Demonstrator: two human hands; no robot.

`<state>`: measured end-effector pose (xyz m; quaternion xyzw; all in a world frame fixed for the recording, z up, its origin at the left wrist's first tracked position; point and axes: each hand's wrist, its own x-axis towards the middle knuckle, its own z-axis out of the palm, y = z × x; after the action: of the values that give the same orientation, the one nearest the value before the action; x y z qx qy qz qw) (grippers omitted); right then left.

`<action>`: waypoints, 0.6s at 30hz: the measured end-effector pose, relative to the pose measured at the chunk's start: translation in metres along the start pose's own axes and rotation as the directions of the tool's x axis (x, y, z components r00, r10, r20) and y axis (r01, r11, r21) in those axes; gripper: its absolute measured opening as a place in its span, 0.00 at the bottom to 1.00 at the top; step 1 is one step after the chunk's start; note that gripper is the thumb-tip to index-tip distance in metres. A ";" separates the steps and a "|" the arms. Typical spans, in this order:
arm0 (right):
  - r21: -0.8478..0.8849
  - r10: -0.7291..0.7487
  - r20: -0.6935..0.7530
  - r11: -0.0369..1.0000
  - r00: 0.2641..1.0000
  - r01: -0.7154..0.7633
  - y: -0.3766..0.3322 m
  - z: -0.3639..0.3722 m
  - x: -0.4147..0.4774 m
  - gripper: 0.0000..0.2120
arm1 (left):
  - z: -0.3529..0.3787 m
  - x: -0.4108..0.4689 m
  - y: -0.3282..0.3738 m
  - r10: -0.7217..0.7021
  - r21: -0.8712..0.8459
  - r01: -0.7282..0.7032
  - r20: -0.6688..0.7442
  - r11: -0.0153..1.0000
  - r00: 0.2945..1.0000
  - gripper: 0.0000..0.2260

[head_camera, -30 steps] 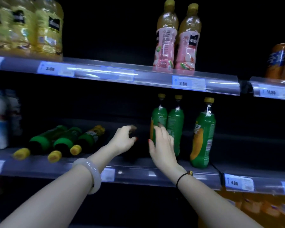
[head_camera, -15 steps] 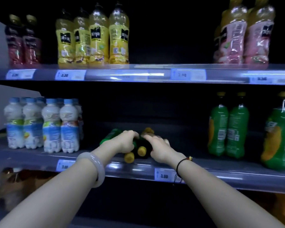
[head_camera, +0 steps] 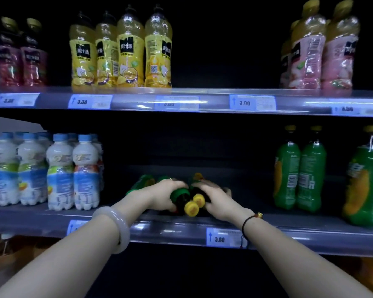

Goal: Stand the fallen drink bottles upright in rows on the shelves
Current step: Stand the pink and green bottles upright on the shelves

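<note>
Fallen bottles (head_camera: 181, 193) shifted right under left hand (head_camera: 163, 195), right hand (head_camera: 215, 200); labels hidden.

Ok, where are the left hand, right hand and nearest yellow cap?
left hand (head_camera: 164, 195), head view, its back.
right hand (head_camera: 218, 201), head view, its back.
nearest yellow cap (head_camera: 191, 208), head view, cap face.

Upper level, left to right, held two dark red juice bottles (head_camera: 19, 54), four yellow juice bottles (head_camera: 121, 52) with black labels in a tight row, and, well apart at far right, pink-labelled juice bottles (head_camera: 323, 54) with yellow caps. Lower level, far left: white drink bottles (head_camera: 47, 173) with pale blue caps stood upright, packed several deep. Price tags read 3.30 (head_camera: 89, 101) and 3.00 (head_camera: 252, 102) above, 3.00 (head_camera: 223, 237) below.
</note>
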<state>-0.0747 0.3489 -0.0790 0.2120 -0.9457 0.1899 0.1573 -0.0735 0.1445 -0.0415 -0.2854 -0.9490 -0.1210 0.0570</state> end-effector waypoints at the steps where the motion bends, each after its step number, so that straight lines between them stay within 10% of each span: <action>1: 0.098 0.024 -0.084 0.995 0.996 -0.016 0.005 -0.006 -0.004 0.29 | 0.001 0.003 0.005 -0.004 -0.069 0.001 -0.056 0.998 0.998 0.33; 7: 0.596 0.248 -0.431 0.800 0.867 0.068 0.022 -0.076 -0.030 0.11 | -0.015 0.031 0.061 -0.093 -0.517 -0.105 -0.341 0.850 0.935 0.26; 18: 0.495 0.345 -0.578 0.869 0.739 -0.019 0.076 -0.176 -0.096 0.18 | -0.016 0.078 0.190 -0.135 -0.841 -0.036 -0.129 0.540 0.982 0.16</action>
<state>0.0111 0.5203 0.0171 0.0672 -0.7754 0.4835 0.4006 -0.0324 0.3352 0.0252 -0.2389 -0.7736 -0.5869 -0.0053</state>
